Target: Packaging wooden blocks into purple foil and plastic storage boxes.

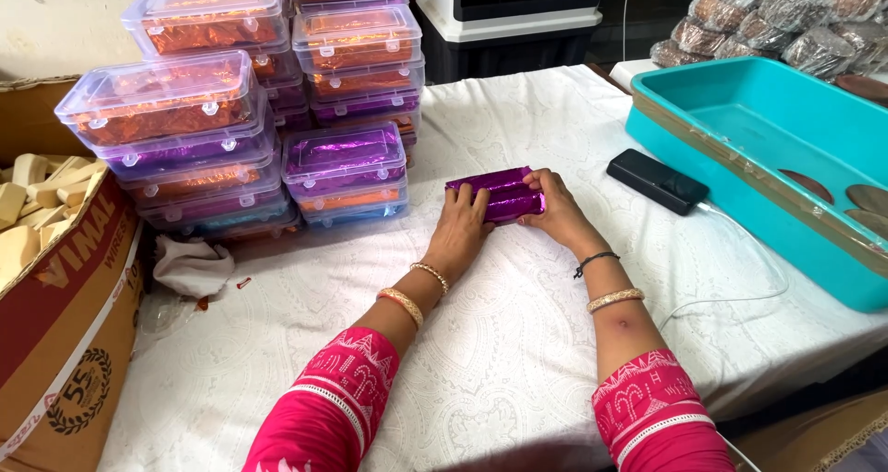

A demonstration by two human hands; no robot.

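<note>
Nearest: pink sleeves, bangles on both wrists, forearms laid over the white patterned tablecloth [518, 343]. Left hand [460, 227] sits flat with fingers curled over the near-left end of the purple foil-wrapped block [499, 193]; right hand [555, 215] grips the right end, fingers tucked round it. The block lies on the cloth mid-table, pinned between both hands.

Step in hand, by my read: pressing down and tidying the foil wrap on this block. Next move calls for keeping the end folds tight so the foil doesn't spring open or tear.

Left of the hands: cardboard box [65, 315] with pale bar-shaped pieces, crumpled cloth beside it. Right: black phone [658, 181] with cable, teal plastic tub [740, 130]. Behind the block: stacks of clear lidded boxes [344, 162] holding purple and orange foil blocks. Farthest: wrapped bundles [786, 19] at top right.
</note>
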